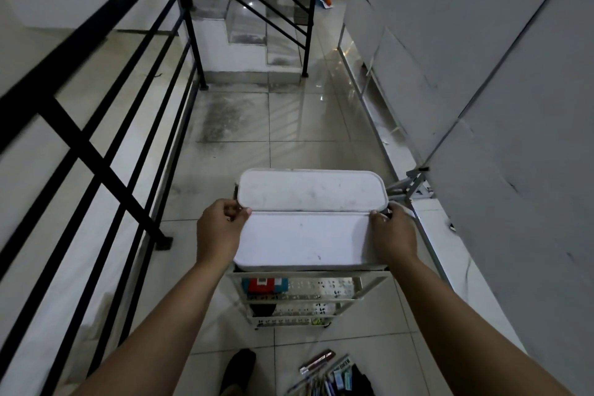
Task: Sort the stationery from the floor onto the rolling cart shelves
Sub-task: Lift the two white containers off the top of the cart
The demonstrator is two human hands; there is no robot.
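Both hands, left hand (220,230) and right hand (392,235), grip the white cart's (308,291) top lid (305,238) ends with curled fingers.

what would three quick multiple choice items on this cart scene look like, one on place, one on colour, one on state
1. Where does the loose stationery lie?
A. on the floor tiles nearest the camera, short of the cart
B. on the cart top
C. on the stairs

2. What colour is the cart top?
A. black
B. white
C. red

3. What are the left hand and right hand doing?
A. hanging idle
B. picking up pens
C. gripping the two ends of the cart top

Key: 1 A, the pens sit on tiles at the bottom edge; 2 B, both panels are white; 3 C, fingers curl round each end.
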